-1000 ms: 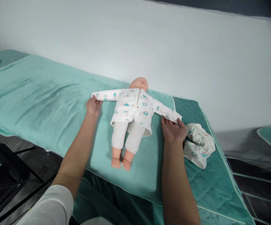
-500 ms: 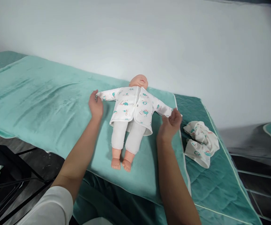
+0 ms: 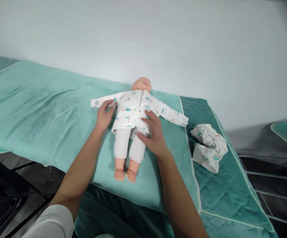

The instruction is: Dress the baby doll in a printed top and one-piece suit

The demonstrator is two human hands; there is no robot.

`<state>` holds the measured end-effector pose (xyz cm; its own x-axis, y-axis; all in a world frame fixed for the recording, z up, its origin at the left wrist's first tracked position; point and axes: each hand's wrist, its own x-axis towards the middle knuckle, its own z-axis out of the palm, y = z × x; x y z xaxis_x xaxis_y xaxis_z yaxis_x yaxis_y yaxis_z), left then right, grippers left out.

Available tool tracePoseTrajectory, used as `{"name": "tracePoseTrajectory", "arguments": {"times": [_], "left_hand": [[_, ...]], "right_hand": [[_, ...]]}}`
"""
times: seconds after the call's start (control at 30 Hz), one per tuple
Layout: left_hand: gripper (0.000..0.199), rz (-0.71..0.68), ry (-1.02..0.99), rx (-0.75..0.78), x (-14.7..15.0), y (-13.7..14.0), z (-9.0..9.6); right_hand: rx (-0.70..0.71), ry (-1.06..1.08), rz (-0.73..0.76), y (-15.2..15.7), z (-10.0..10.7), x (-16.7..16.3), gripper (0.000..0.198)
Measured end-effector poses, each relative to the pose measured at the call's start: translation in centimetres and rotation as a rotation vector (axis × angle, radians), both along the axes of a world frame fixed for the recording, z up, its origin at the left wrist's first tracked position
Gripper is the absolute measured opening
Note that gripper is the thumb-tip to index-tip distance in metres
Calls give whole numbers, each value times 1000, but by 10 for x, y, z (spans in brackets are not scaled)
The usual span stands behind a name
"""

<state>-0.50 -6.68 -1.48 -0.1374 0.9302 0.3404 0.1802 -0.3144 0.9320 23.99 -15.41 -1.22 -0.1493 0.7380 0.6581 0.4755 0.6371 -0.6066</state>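
A baby doll [image 3: 141, 84] lies on its back on the green covered bed, head toward the wall, bare feet toward me. It wears a white jacket [image 3: 126, 114] with small printed figures, its sleeves spread out to both sides. My left hand [image 3: 105, 115] is open beside the jacket, its fingertips at the sleeve near the armpit. Over the lower front edge of the jacket is my right hand [image 3: 153, 134], open, fingers apart, with the thumb near the doll's white-clothed leg [image 3: 136, 151].
A crumpled printed white cloth [image 3: 209, 147] lies on the quilted dark green cover [image 3: 218, 191] at right. A pale wall [image 3: 143, 39] runs along the bed's far side. A black chair [image 3: 2, 191] stands at lower left, a metal rack [image 3: 269, 185] at lower right.
Both hands have left the sleeve ends and come inward, the left to the upper sleeve, the right to the jacket's lower front. The sleeves stay spread. The view has shifted slightly.
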Motion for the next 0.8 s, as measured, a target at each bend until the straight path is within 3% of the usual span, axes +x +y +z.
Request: {"name": "tracePoseTrajectory", "arguments": {"times": [0.13, 0.23, 0.3, 0.4, 0.53, 0.63, 0.7, 0.8], "left_hand": [[56, -431, 115, -9, 7, -26, 18], [81, -538, 196, -7, 9, -36, 28], [79, -553, 229, 12, 12, -39, 31], [58, -471, 332, 96, 19, -43, 30], [30, -305, 343, 127, 24, -45, 23], [15, -87, 82, 24, 19, -38, 17], [20, 59, -212, -63, 13, -30, 14], [28, 145, -614, -155, 4, -18, 11]], "right_hand": [[39, -78, -154, -2, -1, -1, 37], [92, -110, -322, -4, -1, -3, 20], [83, -93, -374, -5, -1, -5, 13], [-62, 25, -401, -6, -1, -7, 14], [-255, 374, -518, -3, -2, -9, 25], [-327, 606, -516, 3, -5, -5, 26], [-353, 744, -521, 8, -6, 2, 24], [-284, 945, -593, 13, -5, 17, 26]]}}
